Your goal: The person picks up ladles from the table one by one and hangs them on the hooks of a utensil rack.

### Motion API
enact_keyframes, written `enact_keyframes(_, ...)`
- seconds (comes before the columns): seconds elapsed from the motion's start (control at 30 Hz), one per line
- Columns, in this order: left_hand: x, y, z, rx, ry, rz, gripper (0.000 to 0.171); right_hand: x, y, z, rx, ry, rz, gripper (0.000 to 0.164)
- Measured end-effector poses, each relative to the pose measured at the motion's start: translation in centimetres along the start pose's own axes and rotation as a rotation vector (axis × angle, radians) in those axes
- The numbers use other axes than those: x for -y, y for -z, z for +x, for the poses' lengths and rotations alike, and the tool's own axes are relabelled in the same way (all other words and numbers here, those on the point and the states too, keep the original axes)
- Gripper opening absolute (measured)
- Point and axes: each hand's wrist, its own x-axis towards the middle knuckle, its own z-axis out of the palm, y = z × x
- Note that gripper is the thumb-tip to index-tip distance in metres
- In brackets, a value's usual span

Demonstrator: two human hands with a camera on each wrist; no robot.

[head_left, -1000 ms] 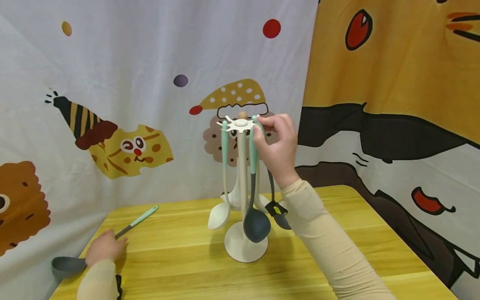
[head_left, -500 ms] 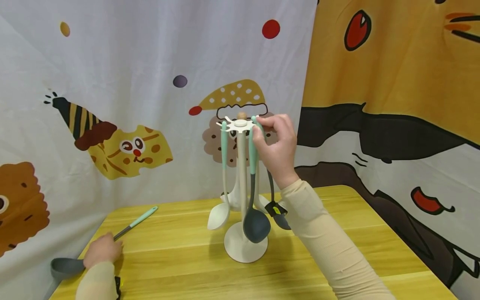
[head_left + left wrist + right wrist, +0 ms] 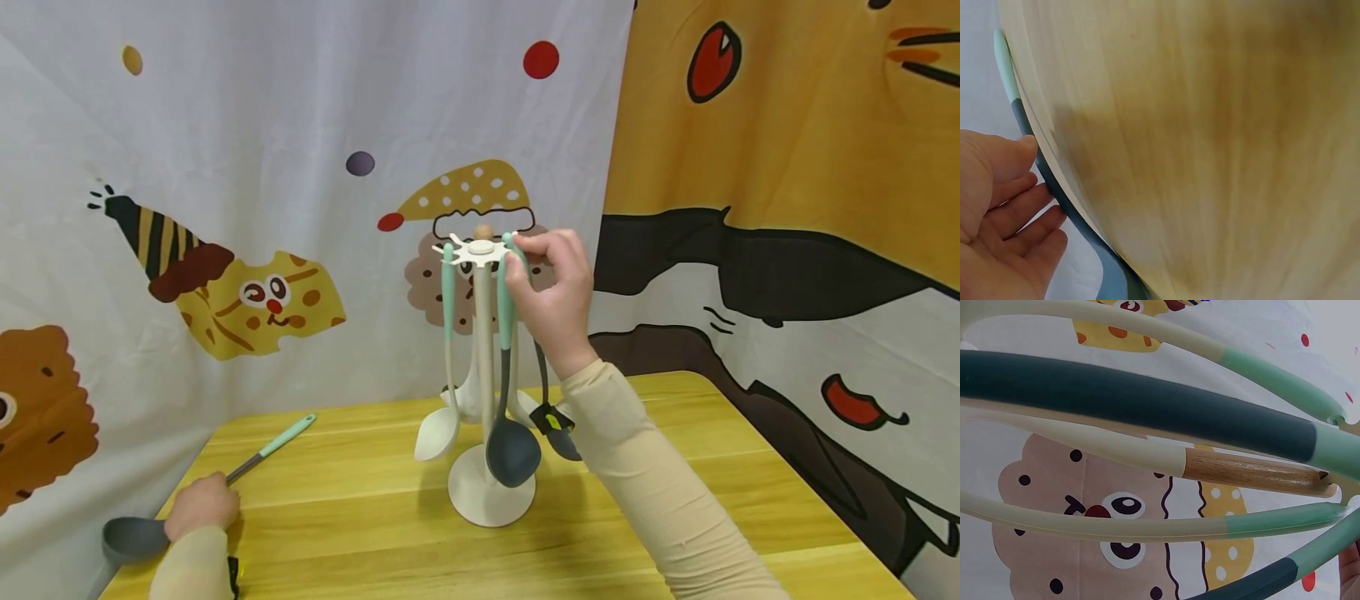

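My right hand [image 3: 553,292] pinches the mint handle top of a dark ladle [image 3: 513,452], up at the prongs of a white rotating utensil rack [image 3: 491,500]. In the right wrist view only a sliver of that hand [image 3: 1350,569] shows at the right edge. On the table's left side, my left hand [image 3: 202,507] lies over the shaft of a second grey ladle [image 3: 135,539] with a mint handle end. The left wrist view shows the relaxed fingers of this hand [image 3: 1007,212] with fingertips at the dark shaft [image 3: 1060,197], not wrapped round it.
A white spoon [image 3: 437,432] hangs on the rack's left. Behind it hang a wooden-handled white utensil [image 3: 1241,469] and other mint-handled ones. The wood-grain table [image 3: 337,500] ends near a cartoon-printed curtain [image 3: 300,125]. The grey ladle's bowl reaches past the table's left edge.
The left hand has shifted slightly left along the grey ladle, its fingers drawn in a little. My right hand keeps its pinch at the rack, and the hanging utensils stay put.
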Motion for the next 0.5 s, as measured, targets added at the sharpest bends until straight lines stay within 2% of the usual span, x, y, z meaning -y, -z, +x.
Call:
enact_keyframes(0.17,0.11,-0.04,0.25,-0.023,-0.013,0.005,0.029,-0.02,0.04,0.02,0.008,0.005,-0.012,0.028)
enact_keyframes(0.37,-0.09,-0.14,-0.12,-0.063,-0.035,0.021,0.023,-0.06,0.05,-0.01,0.011,0.003,-0.015,0.029)
enact_keyframes(0.5,-0.44,-0.11,-0.35,-0.062,-0.019,0.021,0.018,-0.02,0.05,-0.01,0.013,-0.001,-0.017,0.029)
